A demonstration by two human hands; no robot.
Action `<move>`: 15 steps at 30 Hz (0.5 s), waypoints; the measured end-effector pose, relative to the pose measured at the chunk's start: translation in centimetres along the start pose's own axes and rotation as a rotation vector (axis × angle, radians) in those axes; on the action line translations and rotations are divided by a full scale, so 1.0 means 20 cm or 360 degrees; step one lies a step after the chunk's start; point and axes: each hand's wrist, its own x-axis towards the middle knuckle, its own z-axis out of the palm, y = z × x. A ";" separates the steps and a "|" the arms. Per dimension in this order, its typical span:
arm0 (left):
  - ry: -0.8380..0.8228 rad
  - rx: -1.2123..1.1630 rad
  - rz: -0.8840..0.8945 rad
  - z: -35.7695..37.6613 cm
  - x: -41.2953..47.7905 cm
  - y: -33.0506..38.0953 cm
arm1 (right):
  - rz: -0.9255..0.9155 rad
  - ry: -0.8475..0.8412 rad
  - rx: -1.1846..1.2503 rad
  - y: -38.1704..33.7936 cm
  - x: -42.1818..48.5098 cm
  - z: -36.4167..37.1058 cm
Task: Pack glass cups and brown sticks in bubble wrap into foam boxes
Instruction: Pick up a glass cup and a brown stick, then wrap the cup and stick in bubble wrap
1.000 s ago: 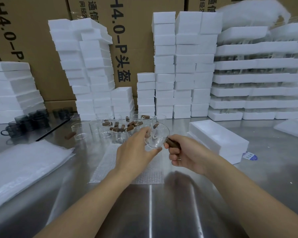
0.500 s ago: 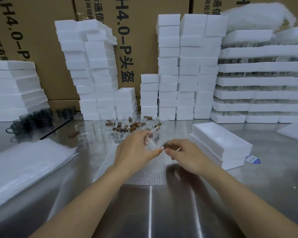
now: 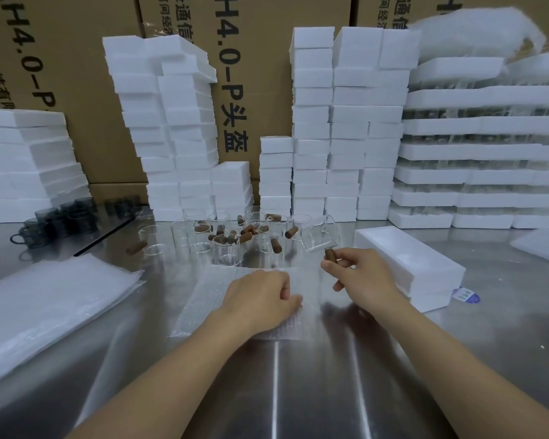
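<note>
R hand (image 3: 365,277), right of centre, grips a brown stick (image 3: 330,255) w/ thumb and curled fingers. The stick's top end pokes out above the thumb, and another brown end shows under the hand. A glass cup (image 3: 318,232) is tilted just above the hand, touching the stick's top end.

L hand (image 3: 260,299), frame centre, lies knuckles-up on a bubble wrap sheet (image 3: 203,312), fingers bent down near the sheet's right edge. Can't tell if it pinches the wrap or only presses it. The sheet lies flat on the steel table (image 3: 282,391).

Behind the sheet, mid-frame, is a group of empty cups (image 3: 225,248), upright, w/ loose sticks (image 3: 246,237) in and among them. A lone stick (image 3: 136,247) lies apart to their left.

A white foam box (image 3: 409,264) sits just right of the R hand. Foam box stacks (image 3: 346,122) run along the back, w/ cartons (image 3: 76,74) behind them. A pile of wrap sheets (image 3: 45,305) is at lower left, and dark cups (image 3: 61,213) stand at mid left.
</note>
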 end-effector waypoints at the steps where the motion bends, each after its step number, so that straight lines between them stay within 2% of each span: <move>1: 0.0017 0.0017 0.0002 0.00 0.00 0.00 | 0.0021 -0.0011 0.0007 0.01 0.00 0.00; 4: 0.0030 -0.0047 -0.0050 -0.01 0.01 -0.02 | 0.0059 -0.0050 0.0031 0.02 0.00 -0.01; 7: 0.0152 -0.0223 -0.0124 -0.03 0.02 -0.04 | 0.0037 -0.0114 0.0077 0.03 0.01 -0.01; 10: 0.0278 -0.0404 -0.0157 -0.05 0.04 -0.06 | -0.0005 -0.0233 0.0215 0.02 0.01 -0.02; 15: 0.0323 -0.0519 -0.0151 -0.05 0.05 -0.07 | -0.0051 -0.0412 0.0337 -0.02 -0.02 -0.01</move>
